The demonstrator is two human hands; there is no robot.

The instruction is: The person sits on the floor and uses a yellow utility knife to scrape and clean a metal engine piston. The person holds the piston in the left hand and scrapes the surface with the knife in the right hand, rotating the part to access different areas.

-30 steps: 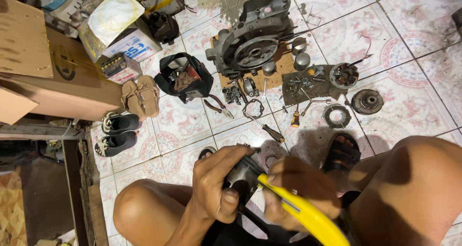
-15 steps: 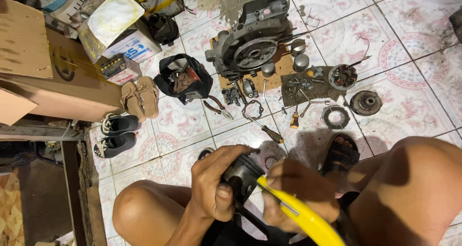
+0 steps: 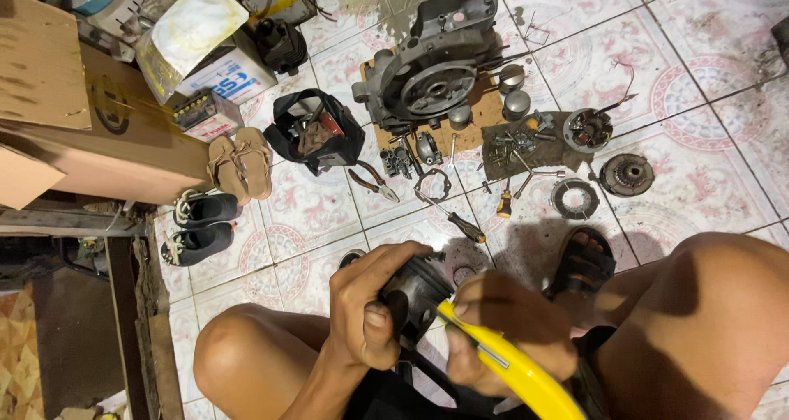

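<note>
Right now we are scraping: our left hand [image 3: 370,313] wraps its fingers round a dark round metal part [image 3: 417,293] held above our knees at the near edge of the floor [image 3: 707,50], while our right hand [image 3: 509,330] is closed on a yellow-handled tool [image 3: 514,371] pressed against it. We judge that the next stroke needs a steady grip and a slight turn of the part. At the floor's far left, an open black bag [image 3: 316,132] holds rags and tools; cardboard boxes [image 3: 90,132] sit beside it.

A tiled floor [image 3: 699,50] with pink floral patterns and dark grout lines fills the scene, grimy in patches. Brown cardboard boxes [image 3: 90,140] sit stacked at left, above a dark wooden frame [image 3: 123,305]. Lighting is dim.
</note>
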